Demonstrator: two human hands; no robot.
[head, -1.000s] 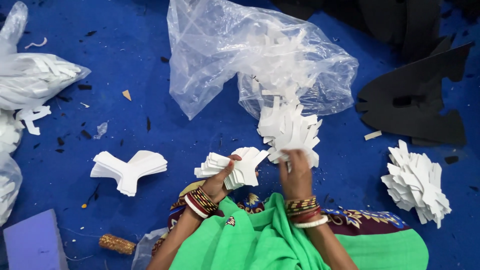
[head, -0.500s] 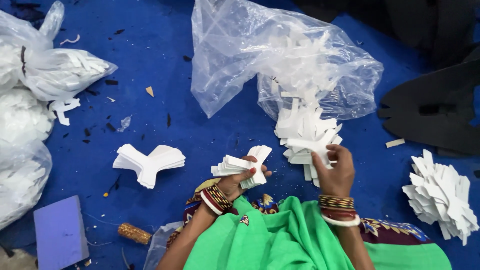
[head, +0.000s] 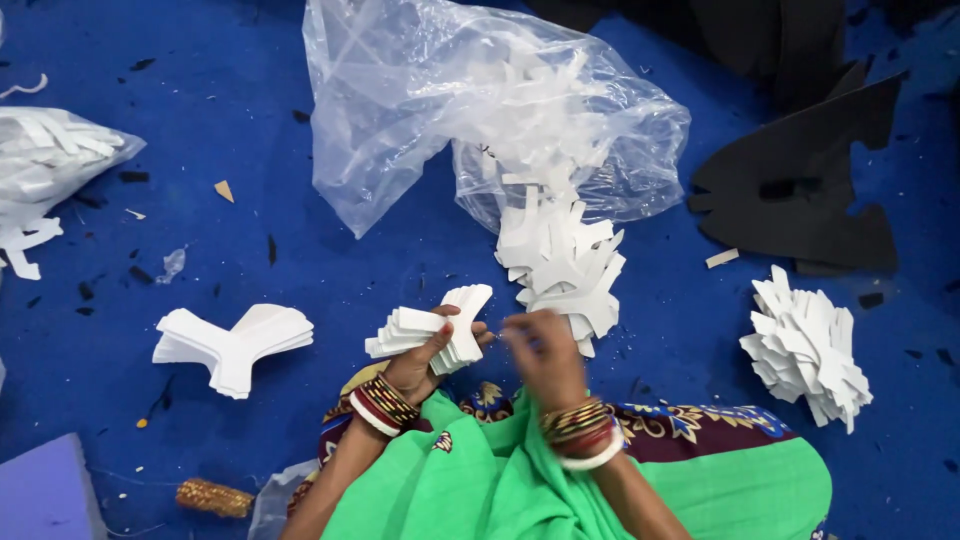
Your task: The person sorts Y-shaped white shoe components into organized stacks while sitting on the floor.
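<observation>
My left hand (head: 425,362) grips a fanned stack of white Y-shaped cutouts (head: 432,326), held just above my lap. Blurred by motion, my right hand (head: 548,352) sits right beside that stack with its fingers curled; whether it holds a piece is unclear. Just beyond my hands, a loose pile of the same white cutouts (head: 560,258) spills from the mouth of a clear plastic bag (head: 420,110) on the blue floor.
A neat stack of white cutouts (head: 232,345) lies at the left and a messier heap (head: 805,345) at the right. Black foam shapes (head: 800,190) lie at the far right. At the left are a bag of white scraps (head: 50,160), a purple block (head: 45,490) and a golden roll (head: 212,497).
My right hand has left the spilled pile and swung left toward the stack in my left hand. The left hand has kept its hold on the stack.
</observation>
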